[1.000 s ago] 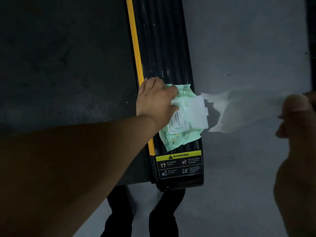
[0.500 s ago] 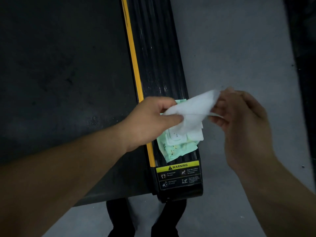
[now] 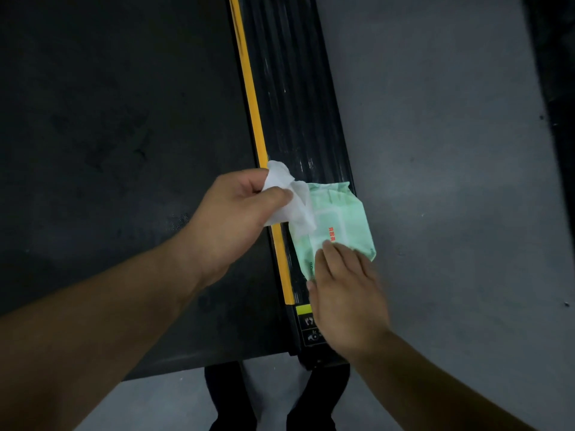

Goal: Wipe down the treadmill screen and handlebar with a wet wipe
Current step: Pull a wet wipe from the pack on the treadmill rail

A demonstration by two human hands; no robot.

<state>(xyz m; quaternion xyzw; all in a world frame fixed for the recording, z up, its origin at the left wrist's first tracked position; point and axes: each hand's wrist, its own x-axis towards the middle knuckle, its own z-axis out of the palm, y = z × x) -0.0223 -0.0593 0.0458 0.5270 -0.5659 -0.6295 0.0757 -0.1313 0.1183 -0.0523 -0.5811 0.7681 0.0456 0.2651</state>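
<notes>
The left hand (image 3: 230, 219) pinches a crumpled white wet wipe (image 3: 291, 197) between thumb and fingers, above the treadmill's yellow stripe (image 3: 249, 94). The right hand (image 3: 345, 293) lies flat, fingers spread, on the green wipe pack (image 3: 345, 216), hiding its near end and most of the warning sticker (image 3: 306, 321).

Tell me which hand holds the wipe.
The left hand grips the white wipe; the right hand lies flat on the green pack.
</notes>
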